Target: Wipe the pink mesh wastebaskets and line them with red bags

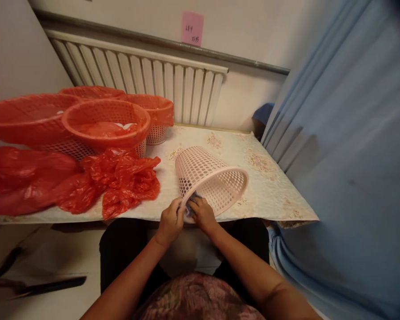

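A pale pink perforated wastebasket (pixel 200 166) lies on its side on the table, its mouth turned toward me and to the right. My left hand (pixel 171 222) is closed on the near left part of its rim. Just inside the mouth, my right hand (pixel 202 214) presses a dark greyish cloth (pixel 190 206) against the inner wall near the rim. The fingers of that hand are bent around the cloth and partly hidden.
Several wastebaskets lined with red bags, one in front (pixel 106 142), stand at the left. Crumpled red plastic bags (pixel 126 182) lie before them. A floral tablecloth (pixel 263 160) covers the table. Behind is a white radiator (pixel 153 75); a blue curtain (pixel 346 178) hangs at the right.
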Demonstrator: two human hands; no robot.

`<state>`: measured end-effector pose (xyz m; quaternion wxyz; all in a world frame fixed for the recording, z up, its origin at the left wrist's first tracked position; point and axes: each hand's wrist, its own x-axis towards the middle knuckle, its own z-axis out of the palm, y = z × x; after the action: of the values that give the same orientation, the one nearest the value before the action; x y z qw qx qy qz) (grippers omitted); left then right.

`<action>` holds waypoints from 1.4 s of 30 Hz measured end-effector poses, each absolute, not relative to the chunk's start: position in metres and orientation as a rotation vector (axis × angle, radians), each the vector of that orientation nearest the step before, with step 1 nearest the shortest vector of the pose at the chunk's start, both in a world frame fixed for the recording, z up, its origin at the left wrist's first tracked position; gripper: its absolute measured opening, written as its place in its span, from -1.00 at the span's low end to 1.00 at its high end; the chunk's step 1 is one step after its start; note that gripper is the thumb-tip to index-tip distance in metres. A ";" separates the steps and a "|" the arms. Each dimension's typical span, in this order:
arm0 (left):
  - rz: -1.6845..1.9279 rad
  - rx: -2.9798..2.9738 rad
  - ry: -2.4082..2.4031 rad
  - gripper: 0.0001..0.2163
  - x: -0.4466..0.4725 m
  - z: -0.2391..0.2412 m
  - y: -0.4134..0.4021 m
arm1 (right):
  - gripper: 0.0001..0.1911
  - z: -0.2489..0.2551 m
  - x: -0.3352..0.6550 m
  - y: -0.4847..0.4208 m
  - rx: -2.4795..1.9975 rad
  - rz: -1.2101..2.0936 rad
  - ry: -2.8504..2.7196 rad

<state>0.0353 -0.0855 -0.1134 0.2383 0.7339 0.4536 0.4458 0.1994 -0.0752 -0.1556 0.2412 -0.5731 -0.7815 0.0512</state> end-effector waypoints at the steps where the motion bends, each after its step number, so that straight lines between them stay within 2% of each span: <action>1: 1.194 2.059 1.210 -0.81 0.035 -0.105 -0.084 | -0.55 -0.161 0.213 -0.072 -1.656 0.079 -2.191; 6: 1.157 2.042 1.206 -0.82 0.048 -0.088 -0.083 | -0.49 -0.175 0.257 -0.058 -1.890 -0.068 -2.104; 12: 1.441 1.964 1.309 -0.96 0.056 -0.141 -0.097 | -0.36 -0.189 0.255 -0.065 -1.866 0.010 -1.906; 16: 1.398 1.961 1.293 -0.81 0.053 -0.172 -0.103 | -0.42 -0.191 0.242 -0.059 -1.744 0.257 -1.691; 19: 1.296 1.977 1.256 -0.74 0.052 -0.174 -0.103 | -0.47 -0.183 0.219 -0.056 -1.671 0.361 -1.638; 26: 1.352 2.361 1.139 -0.70 0.043 -0.115 -0.093 | -0.44 -0.171 0.192 -0.077 -1.482 0.237 -1.927; 31: 1.182 2.517 1.135 -0.69 0.042 -0.061 -0.086 | -0.54 -0.178 0.242 -0.070 -1.696 -0.047 -2.244; 34: 1.191 2.461 1.099 -0.71 0.050 -0.053 -0.084 | -0.53 -0.183 0.260 -0.063 -1.822 -0.162 -2.181; 39: 1.474 2.045 1.241 -0.95 0.056 -0.099 -0.095 | -0.46 -0.192 0.256 -0.065 -1.880 -0.155 -2.056; 42: 1.447 1.908 1.320 -0.95 0.048 -0.139 -0.107 | -0.42 -0.195 0.252 -0.067 -1.865 -0.121 -2.045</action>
<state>0.0477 -0.1065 -0.1386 0.2023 0.6832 0.4729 0.5183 0.2523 -0.0673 -0.1953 0.1846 -0.6617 -0.7254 -0.0429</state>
